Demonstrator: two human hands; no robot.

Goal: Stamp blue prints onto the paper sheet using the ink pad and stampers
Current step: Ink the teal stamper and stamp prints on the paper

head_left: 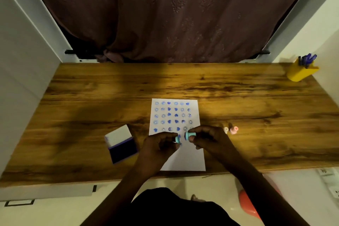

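Ink pad (pixel 122 146) lies left of the paper sheet (pixel 185 159), nearer the left hand (pixel 158 145), which pinches a teal piece (pixel 177 140); right hand (pixel 207 137) pinches a teal stamper (pixel 189 135).

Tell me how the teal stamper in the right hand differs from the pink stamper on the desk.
Colour: the teal stamper is blue-green, the pink stamper pale pink. Hold: the right hand pinches the teal stamper; no hand touches the pink stamper. Place: the teal stamper is over the paper, the pink stamper lies on the desk right of it. Both are small and stubby.
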